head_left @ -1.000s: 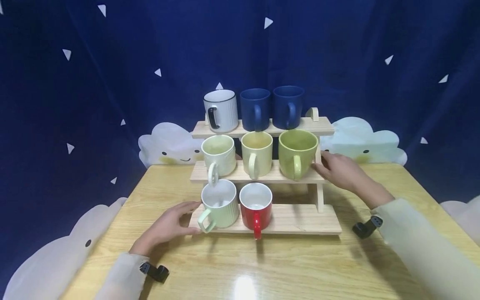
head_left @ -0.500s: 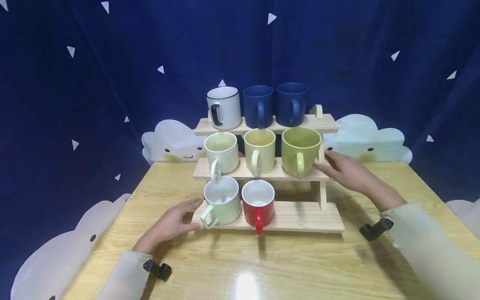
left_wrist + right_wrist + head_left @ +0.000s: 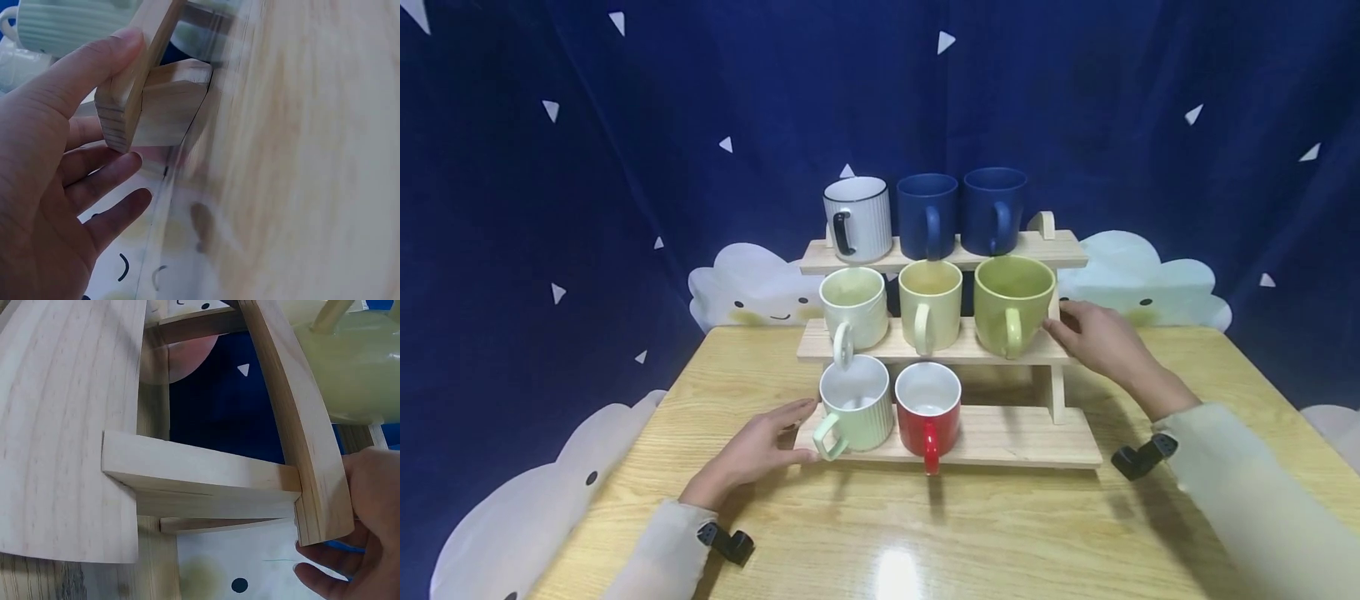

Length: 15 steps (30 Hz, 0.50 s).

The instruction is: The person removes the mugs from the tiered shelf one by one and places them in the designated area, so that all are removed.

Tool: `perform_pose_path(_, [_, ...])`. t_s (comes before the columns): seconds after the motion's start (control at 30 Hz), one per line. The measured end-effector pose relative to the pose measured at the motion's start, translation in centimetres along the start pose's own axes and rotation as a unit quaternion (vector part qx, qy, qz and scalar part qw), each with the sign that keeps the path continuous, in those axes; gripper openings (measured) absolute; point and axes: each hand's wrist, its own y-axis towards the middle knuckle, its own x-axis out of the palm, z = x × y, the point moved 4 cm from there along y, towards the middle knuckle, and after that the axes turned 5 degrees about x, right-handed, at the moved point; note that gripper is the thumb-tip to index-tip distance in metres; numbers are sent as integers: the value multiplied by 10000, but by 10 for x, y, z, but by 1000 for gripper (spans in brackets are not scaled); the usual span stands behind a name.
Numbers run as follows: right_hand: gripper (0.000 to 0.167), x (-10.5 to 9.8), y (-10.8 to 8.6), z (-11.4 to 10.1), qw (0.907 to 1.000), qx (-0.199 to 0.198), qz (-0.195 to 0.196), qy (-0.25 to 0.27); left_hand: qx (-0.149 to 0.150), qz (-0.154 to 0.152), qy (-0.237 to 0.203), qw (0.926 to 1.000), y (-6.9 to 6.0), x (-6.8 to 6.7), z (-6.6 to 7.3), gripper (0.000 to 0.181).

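Note:
A three-tier wooden rack (image 3: 1022, 433) stands on the table with mugs on every tier. At its left, my left hand (image 3: 752, 454) grips the end of the bottom board (image 3: 128, 81), thumb on one side and fingers around the end. On the right, my right hand (image 3: 1101, 343) holds the end of the middle board (image 3: 312, 456), beside the olive mug (image 3: 1011, 308); some of its fingers are hidden behind the board. A light green mug (image 3: 861, 421) and a red mug (image 3: 928, 417) sit on the bottom tier.
On the top tier are a white mug (image 3: 865, 225) and two dark blue mugs (image 3: 925, 217). A pale green mug (image 3: 861, 312) and a cream-yellow mug (image 3: 940, 317) share the middle tier with the olive one. A dark blue curtain (image 3: 775, 83) hangs behind the table (image 3: 1000, 533).
The rack has shifted slightly to the right on the table, with its mugs and both hands moving along. The head view has also shifted a little. Both hands keep their places on the boards.

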Motion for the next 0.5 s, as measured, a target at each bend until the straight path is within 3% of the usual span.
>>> perform_pose_path(0.5, [29, -2, -2, -3, 9993, 17, 318, -197, -172, -1, -67, 9998, -1, 0, 1, 90])
